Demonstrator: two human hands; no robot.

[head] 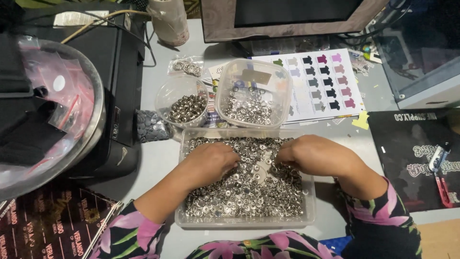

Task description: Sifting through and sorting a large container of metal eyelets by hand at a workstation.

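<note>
A clear rectangular tray lies in front of me, filled with several small silver metal snap parts. My left hand rests palm down in the tray's left half, fingers curled into the pile. My right hand is in the upper right of the tray, fingertips pinching among the parts near the middle. Whether either hand holds a part is hidden by the fingers. Both arms wear floral sleeves.
Behind the tray stand a round clear cup and a square clear tub, both with metal parts. A colour chart sheet lies behind, a black machine and a steel bowl at left, red clippers at right.
</note>
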